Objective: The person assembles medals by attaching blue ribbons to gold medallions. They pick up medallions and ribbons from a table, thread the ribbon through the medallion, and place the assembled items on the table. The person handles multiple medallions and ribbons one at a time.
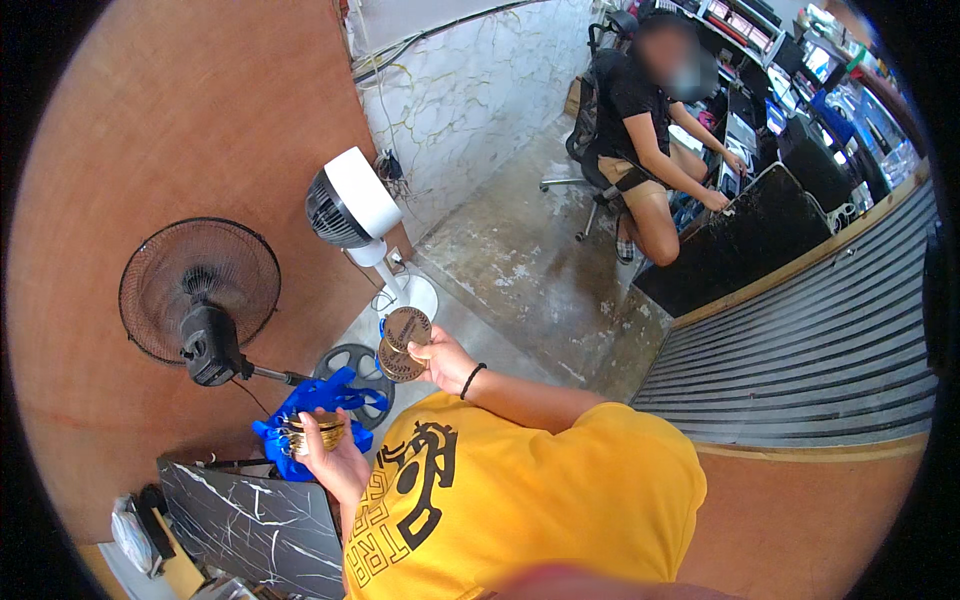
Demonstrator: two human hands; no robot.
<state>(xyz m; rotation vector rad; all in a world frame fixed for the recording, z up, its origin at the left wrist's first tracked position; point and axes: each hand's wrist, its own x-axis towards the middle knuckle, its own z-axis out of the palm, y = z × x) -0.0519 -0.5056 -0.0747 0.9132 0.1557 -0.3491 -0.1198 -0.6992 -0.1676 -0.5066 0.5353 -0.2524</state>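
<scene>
My left hand (342, 468) is closed round a stack of gold-edged medals (312, 436), held edge-up between thumb and fingers. Bright blue ribbons (342, 392) hang in a bunch behind and beside that stack. Ahead and to the right, my right hand (448, 362) grips a few round, dark bronze medals (408, 328) with engraved faces, fanned so they overlap. A bit of blue ribbon shows at their left edge. A dark beaded band circles my right wrist. The two sets of medals are apart from each other.
A black pedestal fan (200, 285) and a white fan (352, 200) stand close ahead on the left. A black marble-patterned tabletop (255, 520) lies below my left hand. At the far right a person (645, 130) sits at a cluttered desk, beside a corrugated panel (800, 350).
</scene>
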